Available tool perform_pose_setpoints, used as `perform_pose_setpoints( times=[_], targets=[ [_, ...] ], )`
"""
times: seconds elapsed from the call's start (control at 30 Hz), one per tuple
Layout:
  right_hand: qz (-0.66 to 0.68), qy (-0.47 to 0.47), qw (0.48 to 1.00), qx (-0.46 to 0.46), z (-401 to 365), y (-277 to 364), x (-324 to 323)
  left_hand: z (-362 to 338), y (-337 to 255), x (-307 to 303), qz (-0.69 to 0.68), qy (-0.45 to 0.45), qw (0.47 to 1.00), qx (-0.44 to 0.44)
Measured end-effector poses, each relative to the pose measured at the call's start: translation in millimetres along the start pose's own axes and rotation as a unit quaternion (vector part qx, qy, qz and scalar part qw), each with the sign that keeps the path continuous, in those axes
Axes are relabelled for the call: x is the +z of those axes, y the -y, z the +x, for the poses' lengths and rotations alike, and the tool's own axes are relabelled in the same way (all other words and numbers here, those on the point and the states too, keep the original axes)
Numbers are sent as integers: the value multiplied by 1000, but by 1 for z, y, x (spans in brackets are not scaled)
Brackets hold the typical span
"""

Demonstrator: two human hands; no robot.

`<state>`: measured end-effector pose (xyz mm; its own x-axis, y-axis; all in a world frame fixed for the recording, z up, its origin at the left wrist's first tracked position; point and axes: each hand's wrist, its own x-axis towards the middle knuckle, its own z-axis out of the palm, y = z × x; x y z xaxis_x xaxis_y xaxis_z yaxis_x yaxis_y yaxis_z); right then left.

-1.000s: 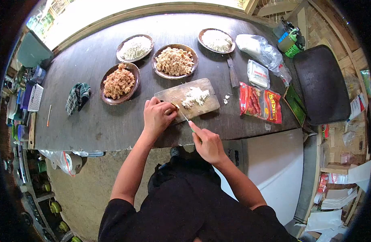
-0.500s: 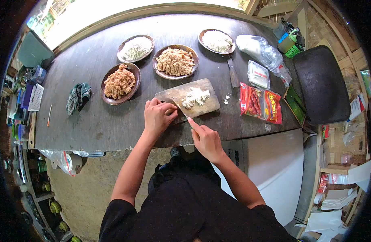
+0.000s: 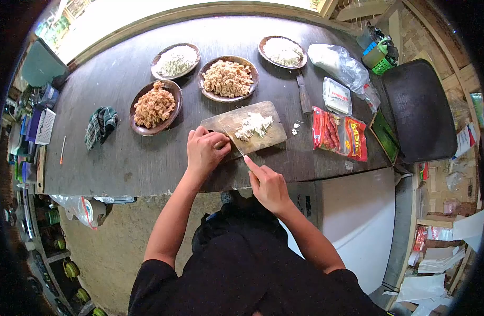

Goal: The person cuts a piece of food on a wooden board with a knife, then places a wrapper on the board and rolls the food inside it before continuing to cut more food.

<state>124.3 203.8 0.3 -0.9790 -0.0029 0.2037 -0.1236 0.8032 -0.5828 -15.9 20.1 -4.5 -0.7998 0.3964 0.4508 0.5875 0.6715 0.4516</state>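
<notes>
A wooden cutting board (image 3: 273, 138) lies near the table's front edge, with a pile of chopped white pieces (image 3: 254, 125) on it. My left hand (image 3: 206, 152) is at the board's left end, fingers curled on a small dark item mostly hidden under them. My right hand (image 3: 268, 184) grips a knife (image 3: 240, 150) at the board's front edge, its blade pointing up-left towards my left fingertips. Beyond the board stand a bowl of light brown crumbly food (image 3: 227, 78) and, further left, a bowl of redder brown food (image 3: 155, 107).
Two plates of white shreds (image 3: 176, 61) (image 3: 283, 51) stand further back. To the right lie a cleaver-like tool (image 3: 304, 96), plastic bags (image 3: 339, 66), a white packet (image 3: 337, 96) and a red sausage packet (image 3: 339, 134). A checked cloth (image 3: 101, 127) lies left.
The view has shifted slightly. Both hands stay in nearly the same place at the board, with the knife still in my right hand.
</notes>
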Motion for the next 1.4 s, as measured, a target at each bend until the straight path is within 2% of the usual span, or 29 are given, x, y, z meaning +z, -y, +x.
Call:
perform_pose_setpoints(
  times=[0.27,0.33,0.47,0.53,0.73,1.07,1.13,1.4],
  targets=[
    [-22,7,1000,17,11,-1,-4,0,-3,-2,13,-7,1000,7],
    [4,-29,1000,-11,10,-10,-5,-1,-3,-2,10,-9,1000,3],
    [18,-26,999,-15,2,-7,-9,-1,-2,-2,6,-6,1000,0],
    [36,15,999,12,-1,2,-12,0,-1,-3,15,6,1000,-2],
    [58,-1,998,9,0,-2,-3,-1,1,-1,0,2,1000,-2],
    [-3,-2,1000,13,6,-4,-1,-3,-1,-2,5,7,1000,-12],
    [9,-29,1000,-3,5,-10,-1,-3,-1,-1,0,4,1000,-10],
    [33,3,999,-2,-1,0,-8,-3,0,-1,-1,8,1000,-7]
  ],
)
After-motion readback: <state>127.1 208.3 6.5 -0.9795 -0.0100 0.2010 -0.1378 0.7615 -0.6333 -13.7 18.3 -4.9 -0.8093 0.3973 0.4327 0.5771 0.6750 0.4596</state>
